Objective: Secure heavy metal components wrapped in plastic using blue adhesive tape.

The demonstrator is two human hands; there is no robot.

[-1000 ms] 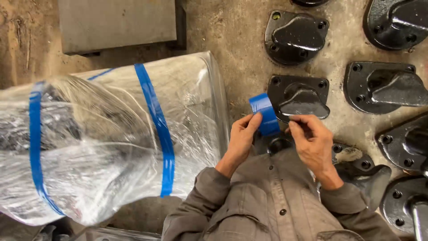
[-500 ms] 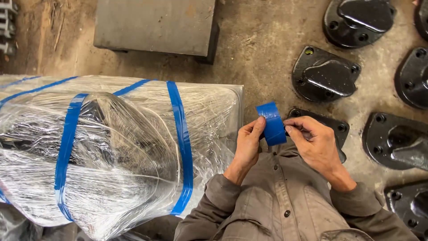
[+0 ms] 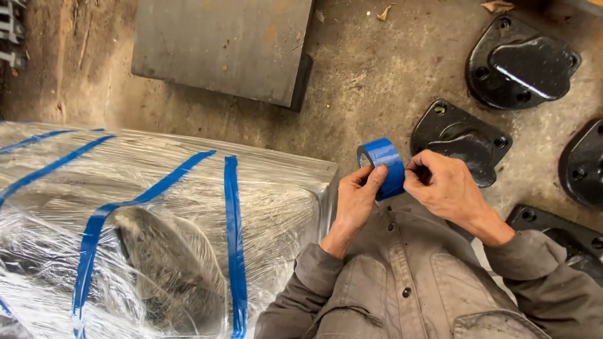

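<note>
A roll of blue tape (image 3: 382, 164) is held up in front of my chest. My left hand (image 3: 356, 199) grips the roll from the left, thumb and fingers wrapped on it. My right hand (image 3: 444, 187) pinches at the roll's right edge with its fingertips. To the left lies a big bundle wrapped in clear plastic film (image 3: 144, 238), bound with several bands of blue tape (image 3: 233, 238). The bundle's near end sits close beside my left forearm.
Black cast metal plates with bolt holes (image 3: 461, 141) lie on the dirty concrete floor at the right, another one (image 3: 521, 63) farther back. A flat grey metal slab (image 3: 220, 47) rests on the floor at the top middle.
The view has swung left and down, so the bundle and metal plates sit further right. Both hands stay on the tape roll, working at its edge.
</note>
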